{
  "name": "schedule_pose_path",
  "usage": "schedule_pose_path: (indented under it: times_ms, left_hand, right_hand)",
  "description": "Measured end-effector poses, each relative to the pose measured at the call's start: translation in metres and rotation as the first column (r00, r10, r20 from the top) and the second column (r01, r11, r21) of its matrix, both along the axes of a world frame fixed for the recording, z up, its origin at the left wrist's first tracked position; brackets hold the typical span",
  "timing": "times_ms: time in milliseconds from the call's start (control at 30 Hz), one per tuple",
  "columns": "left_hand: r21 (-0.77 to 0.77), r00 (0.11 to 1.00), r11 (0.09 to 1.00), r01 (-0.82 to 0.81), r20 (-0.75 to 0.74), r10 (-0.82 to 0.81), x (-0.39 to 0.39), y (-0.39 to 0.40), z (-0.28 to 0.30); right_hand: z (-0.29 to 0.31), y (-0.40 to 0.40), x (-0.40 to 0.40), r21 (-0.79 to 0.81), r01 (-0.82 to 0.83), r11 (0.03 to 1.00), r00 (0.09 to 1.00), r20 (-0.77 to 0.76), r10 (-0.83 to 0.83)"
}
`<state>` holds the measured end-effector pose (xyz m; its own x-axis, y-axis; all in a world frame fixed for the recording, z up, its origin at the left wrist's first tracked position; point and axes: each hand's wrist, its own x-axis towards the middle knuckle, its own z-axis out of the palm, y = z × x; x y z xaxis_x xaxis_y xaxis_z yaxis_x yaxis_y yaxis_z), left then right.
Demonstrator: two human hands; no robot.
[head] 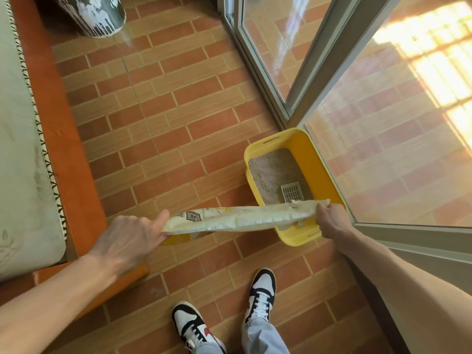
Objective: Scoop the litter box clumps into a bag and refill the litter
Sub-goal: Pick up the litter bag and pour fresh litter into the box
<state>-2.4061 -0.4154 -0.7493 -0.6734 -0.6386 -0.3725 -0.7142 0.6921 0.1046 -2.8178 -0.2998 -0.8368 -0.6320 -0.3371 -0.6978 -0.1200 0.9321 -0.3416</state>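
A yellow litter box stands on the brick-pattern floor beside the glass door. Grey-beige litter fills its bottom, and a pale slotted scoop lies in it near the front. I hold a cream and yellow litter bag stretched level above the box's near end. My left hand grips the bag's bottom end at the left. My right hand pinches the torn open end over the box's front right corner.
A glass door and its metal frame run along the right. An orange ledge with a pale cushion lines the left. A dark patterned pot stands at the back. My two feet in black-and-white sneakers are below the bag.
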Motion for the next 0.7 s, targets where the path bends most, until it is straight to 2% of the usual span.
schedule_pose_path:
  times_ms: [100, 300, 700]
  left_hand:
    - [-0.028, 1.0, 0.999, 0.019, 0.019, -0.019, 0.0, -0.009, 0.003]
    - [-0.015, 0.999, 1.0, 0.024, 0.033, -0.023, -0.001, -0.01, 0.006]
    - [-0.005, 0.997, 0.997, 0.072, 0.028, -0.072, -0.008, 0.011, 0.008]
  right_hand:
    - [0.001, -0.005, 0.002, -0.014, 0.035, 0.999, 0.998, 0.043, -0.034]
    - [-0.002, -0.008, 0.001, -0.03, 0.063, 0.998, 0.998, 0.019, -0.062]
    - [0.003, 0.018, -0.002, -0.012, 0.002, 1.0, 0.999, -0.042, -0.003]
